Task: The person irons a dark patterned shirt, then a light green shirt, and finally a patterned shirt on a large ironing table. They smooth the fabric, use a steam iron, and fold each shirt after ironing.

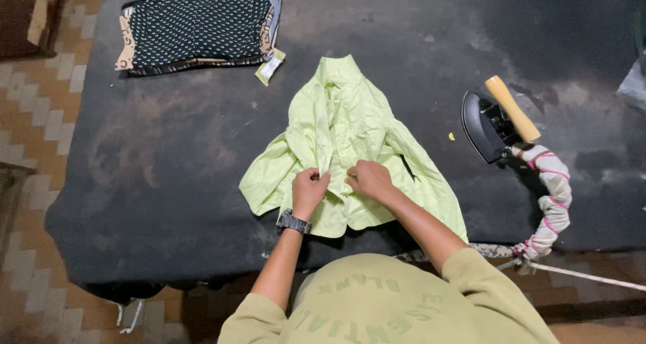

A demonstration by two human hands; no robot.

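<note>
Dark table (pixel 168 162) – shirt (pixel 343 122) front hides both hands' fingers (pixel 316 178)

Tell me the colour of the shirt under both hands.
The shirt is pale lime green, plain, seen best in the head view.

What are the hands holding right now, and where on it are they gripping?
Both hands pinch the light green shirt along its front opening, near the lower middle: the left hand on one edge, the right hand on the other.
</note>
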